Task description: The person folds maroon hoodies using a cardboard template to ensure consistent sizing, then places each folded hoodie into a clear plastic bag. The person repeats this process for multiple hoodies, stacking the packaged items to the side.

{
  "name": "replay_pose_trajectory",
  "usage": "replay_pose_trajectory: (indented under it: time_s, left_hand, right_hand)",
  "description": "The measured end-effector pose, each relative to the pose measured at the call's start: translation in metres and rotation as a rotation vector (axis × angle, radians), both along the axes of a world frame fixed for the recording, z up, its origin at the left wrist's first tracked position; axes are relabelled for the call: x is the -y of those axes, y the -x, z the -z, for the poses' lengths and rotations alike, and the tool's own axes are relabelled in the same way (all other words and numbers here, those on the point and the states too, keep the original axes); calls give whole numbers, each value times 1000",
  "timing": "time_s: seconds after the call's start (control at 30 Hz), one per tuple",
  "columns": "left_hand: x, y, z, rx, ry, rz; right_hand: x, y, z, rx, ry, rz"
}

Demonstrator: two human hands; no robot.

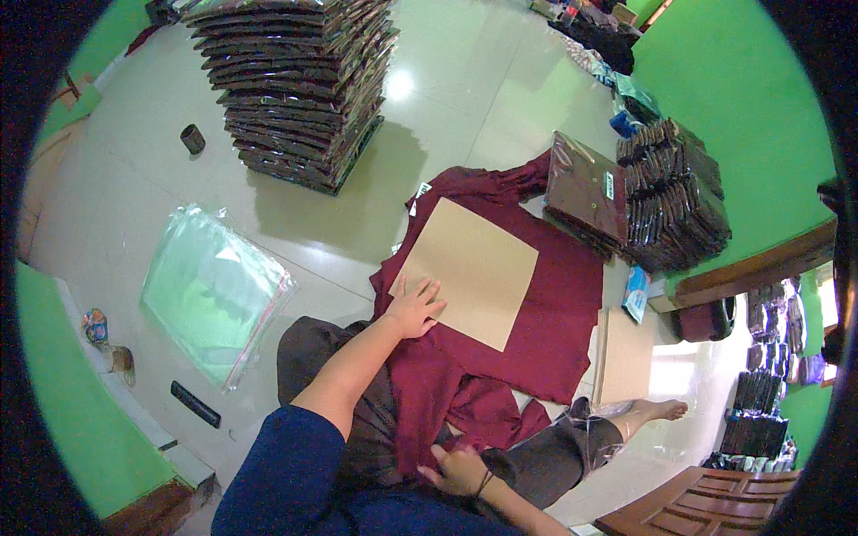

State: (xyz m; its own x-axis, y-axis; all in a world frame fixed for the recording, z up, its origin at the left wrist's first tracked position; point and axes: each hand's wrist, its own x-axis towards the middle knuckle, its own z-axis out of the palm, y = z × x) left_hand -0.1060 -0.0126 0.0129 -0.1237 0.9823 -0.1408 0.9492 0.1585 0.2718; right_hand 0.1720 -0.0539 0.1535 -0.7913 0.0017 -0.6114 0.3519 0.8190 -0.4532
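Note:
A maroon garment [563,295] is spread on the floor in front of me, its lower part reaching over my lap. On it lies a flat tan cardboard sheet [474,268], set at a slant. My left hand [416,308] rests on the sheet's near left edge, fingers spread and holding nothing. Lower down, my right hand [460,469], a dark band at its wrist, is beside the part of the garment on my lap. Its fingers look apart and slightly bent, touching or close to the cloth.
Clear plastic bags [210,290] lie at the left, near a black bar-shaped object [195,404]. A tall stack of bagged dark garments [295,80] stands ahead. More bagged garments [675,196] are piled by the right wall. Cardboard sheets [626,357] lie beyond my leg.

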Motion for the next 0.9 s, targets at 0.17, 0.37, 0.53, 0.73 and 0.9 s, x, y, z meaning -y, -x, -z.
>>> replay_pose_trajectory:
  time_s: [0.17, 0.37, 0.53, 0.73, 0.9]
  left_hand:
    - [0, 7, -5, -61, -27, 63]
    - [-24, 19, -21, 332, 143, -203]
    - [-42, 53, -36, 615, 185, -342]
    - [-39, 62, -34, 246, 134, -82]
    - [-32, 51, -13, 78, 3, -131]
  right_hand:
    - [11, -18, 27, -195, 558, 301]
    - [-110, 32, -11, 195, 472, -152]
    - [-225, 81, 3, -358, 315, 730]
    - [-235, 20, 103, 29, -569, 536]
    - [-285, -57, 111, 185, -516, 455]
